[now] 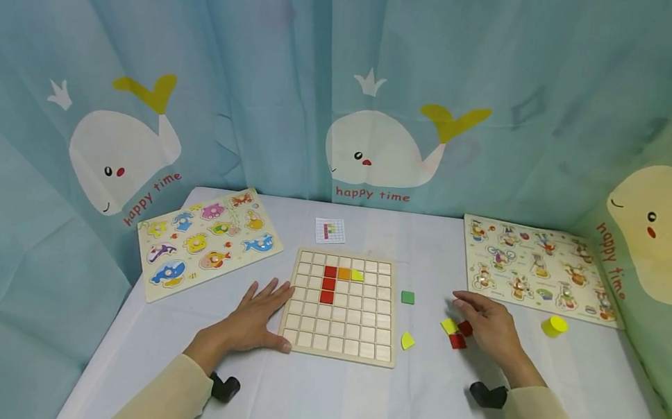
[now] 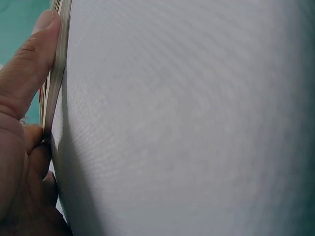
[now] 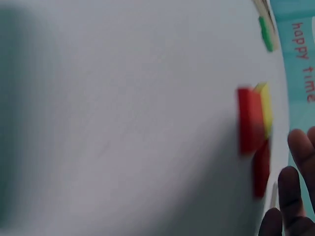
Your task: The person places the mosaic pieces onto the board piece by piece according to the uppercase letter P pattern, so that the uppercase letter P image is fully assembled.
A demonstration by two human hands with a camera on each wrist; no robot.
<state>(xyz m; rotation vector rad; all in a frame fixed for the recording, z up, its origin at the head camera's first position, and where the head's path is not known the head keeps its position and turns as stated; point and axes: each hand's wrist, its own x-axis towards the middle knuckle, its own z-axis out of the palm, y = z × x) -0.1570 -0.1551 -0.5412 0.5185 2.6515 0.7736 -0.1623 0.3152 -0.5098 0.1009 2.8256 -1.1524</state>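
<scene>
Grid board and loose coloured blocks on a white desk, both hands down flat.

Head view: wooden grid board (image 1: 341, 306) at centre, holding three red squares in a column, one orange and one yellow-green piece near its 12 o'clock edge. Left hand (image 1: 256, 316) lies at the board's 9 o'clock edge, fingers straight and spread, holding nothing. Right hand (image 1: 488, 324) at 3 o'clock, fingers relaxed, rests over the red blocks (image 1: 460, 335) and a yellow block (image 1: 449, 325). Green block (image 1: 408, 297) and yellow wedge (image 1: 407, 341) lie between board and right hand.
Left wrist view: thumb (image 2: 30, 64) presses the board's edge (image 2: 58, 69).
Right wrist view, blurred: fingertips (image 3: 295, 196) just beside the red blocks (image 3: 251, 123); no grip is visible.
</scene>
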